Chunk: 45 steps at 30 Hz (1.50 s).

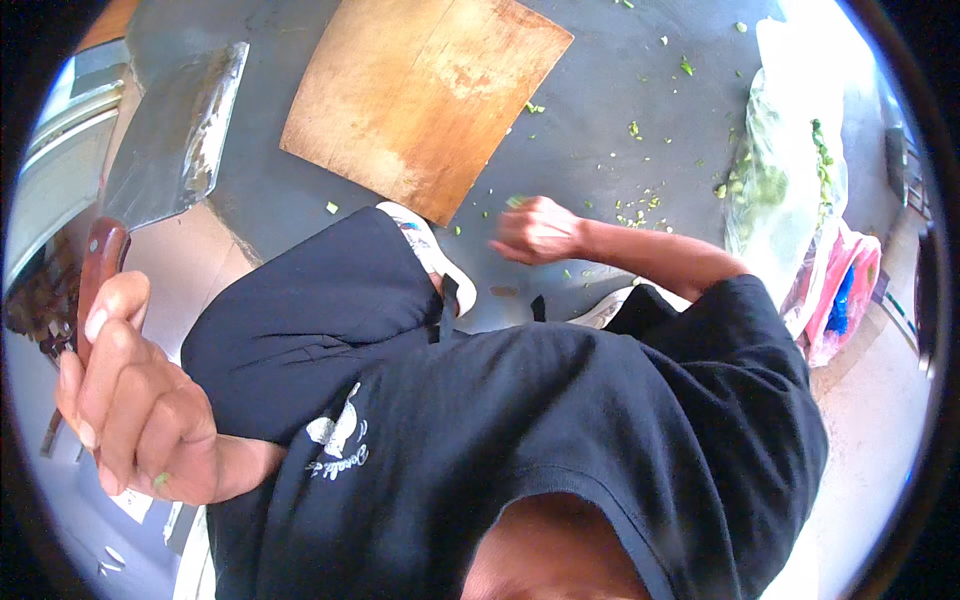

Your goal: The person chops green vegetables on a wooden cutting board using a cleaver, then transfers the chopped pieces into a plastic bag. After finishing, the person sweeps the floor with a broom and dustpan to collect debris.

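My left hand (150,420) is raised at the left, its fingers wrapped around the brown wooden handle of a cleaver (176,139). The cleaver's broad blade points up and away, with wet-looking smears along one edge. A green scrap sticks to this hand near the wrist. My right hand (540,231) is curled and blurred over the dark floor, near the closest corner of a wooden cutting board (420,97). A bit of green (516,201) shows at its fingers; whether they grip it is unclear. The board's surface is worn and damp-looking.
Chopped green pieces (637,214) are scattered over the dark floor (600,60). A clear plastic bag (780,165) with greens inside lies at the right, beside a pink bag (844,292). My white shoe (431,251) is close to the board's near edge.
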### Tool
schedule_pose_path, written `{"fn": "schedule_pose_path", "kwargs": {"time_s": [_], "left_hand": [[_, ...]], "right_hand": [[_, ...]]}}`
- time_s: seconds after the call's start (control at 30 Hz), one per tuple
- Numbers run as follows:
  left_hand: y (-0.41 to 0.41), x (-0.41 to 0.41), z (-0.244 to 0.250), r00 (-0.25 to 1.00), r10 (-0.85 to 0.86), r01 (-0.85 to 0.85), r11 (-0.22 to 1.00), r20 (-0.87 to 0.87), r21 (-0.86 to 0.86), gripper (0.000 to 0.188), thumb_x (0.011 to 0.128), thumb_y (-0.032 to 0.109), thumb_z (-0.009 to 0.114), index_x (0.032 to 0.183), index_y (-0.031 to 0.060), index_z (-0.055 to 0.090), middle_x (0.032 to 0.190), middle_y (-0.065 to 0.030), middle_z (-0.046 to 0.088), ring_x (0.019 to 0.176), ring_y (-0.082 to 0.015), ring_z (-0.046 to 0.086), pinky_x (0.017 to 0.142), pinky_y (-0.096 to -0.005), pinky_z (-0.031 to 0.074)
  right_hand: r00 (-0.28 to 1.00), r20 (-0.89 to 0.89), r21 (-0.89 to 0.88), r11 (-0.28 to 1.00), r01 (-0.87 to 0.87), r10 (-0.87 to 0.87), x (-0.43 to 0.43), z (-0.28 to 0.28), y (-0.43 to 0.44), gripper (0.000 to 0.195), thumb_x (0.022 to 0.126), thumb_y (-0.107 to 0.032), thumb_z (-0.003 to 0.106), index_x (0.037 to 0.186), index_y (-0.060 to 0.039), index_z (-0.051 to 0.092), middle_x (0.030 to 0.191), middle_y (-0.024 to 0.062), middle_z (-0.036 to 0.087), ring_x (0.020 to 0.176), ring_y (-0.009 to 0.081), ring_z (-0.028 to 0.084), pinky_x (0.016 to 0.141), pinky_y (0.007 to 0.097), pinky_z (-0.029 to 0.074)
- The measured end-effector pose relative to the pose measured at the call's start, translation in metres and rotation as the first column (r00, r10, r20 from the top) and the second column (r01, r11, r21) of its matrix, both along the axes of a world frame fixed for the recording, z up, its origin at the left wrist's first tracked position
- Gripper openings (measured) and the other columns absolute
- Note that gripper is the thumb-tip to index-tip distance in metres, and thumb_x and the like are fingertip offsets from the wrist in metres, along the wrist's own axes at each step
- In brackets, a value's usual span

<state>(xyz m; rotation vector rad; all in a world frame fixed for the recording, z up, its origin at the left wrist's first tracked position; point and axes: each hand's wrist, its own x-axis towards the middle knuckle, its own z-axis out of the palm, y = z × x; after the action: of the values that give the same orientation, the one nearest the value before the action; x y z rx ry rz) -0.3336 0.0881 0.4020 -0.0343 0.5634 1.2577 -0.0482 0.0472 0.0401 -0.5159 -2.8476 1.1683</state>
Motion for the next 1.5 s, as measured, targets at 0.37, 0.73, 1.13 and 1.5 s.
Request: {"fn": "schedule_pose_path", "kwargs": {"time_s": [0.37,0.73,1.13,1.5], "left_hand": [[0.013,0.022,0.005,0.991,-0.131,0.132,0.989,0.027,-0.059,0.015,0.095,0.008,0.036,0.103,0.0065,0.024,0.064,-0.0105,0.051,0.044,-0.0212,0.055,0.038,-0.0290,0.036],[0.021,0.015,0.005,0.997,-0.060,0.057,0.996,-0.044,-0.072,0.016,0.097,0.011,0.038,0.107,0.0054,0.027,0.064,-0.0049,0.046,0.045,-0.0139,0.047,0.042,-0.0279,0.034],[0.023,0.026,0.005,0.997,-0.075,0.075,0.985,0.008,-0.155,0.016,0.098,0.016,0.036,0.107,0.0050,0.028,0.066,-0.0037,0.047,0.048,-0.0135,0.049,0.046,-0.0279,0.034],[0.017,0.044,0.000,0.996,-0.087,0.085,0.994,-0.020,-0.069,0.018,0.098,0.014,0.038,0.106,0.0025,0.027,0.068,-0.0068,0.051,0.048,-0.0177,0.055,0.043,-0.0298,0.037]], "right_hand": [[0.923,-0.230,0.278,0.888,0.367,-0.310,-0.108,-0.060,0.023,0.070,0.081,-0.047,0.060,0.134,-0.0057,0.042,0.142,0.0117,0.039,0.136,0.0241,0.031,0.115,0.0402,0.021],[0.415,-0.037,0.651,0.293,0.700,-0.909,-0.009,-0.009,0.153,0.059,0.080,-0.030,0.065,0.129,-0.0048,0.046,0.143,0.0173,0.033,0.136,0.0343,0.027,0.108,0.0571,0.020],[0.390,-0.233,0.404,0.276,0.872,-0.891,-0.003,-0.068,0.213,0.037,0.082,-0.037,0.060,0.101,-0.0043,0.058,0.100,0.0167,0.059,0.100,0.0336,0.054,0.086,0.0455,0.042],[0.756,0.386,-0.325,0.690,0.647,-0.528,0.021,0.020,0.287,0.078,0.062,-0.074,0.067,0.097,-0.0051,0.072,0.096,0.0086,0.070,0.088,0.0218,0.067,0.077,0.0389,0.053]]}}
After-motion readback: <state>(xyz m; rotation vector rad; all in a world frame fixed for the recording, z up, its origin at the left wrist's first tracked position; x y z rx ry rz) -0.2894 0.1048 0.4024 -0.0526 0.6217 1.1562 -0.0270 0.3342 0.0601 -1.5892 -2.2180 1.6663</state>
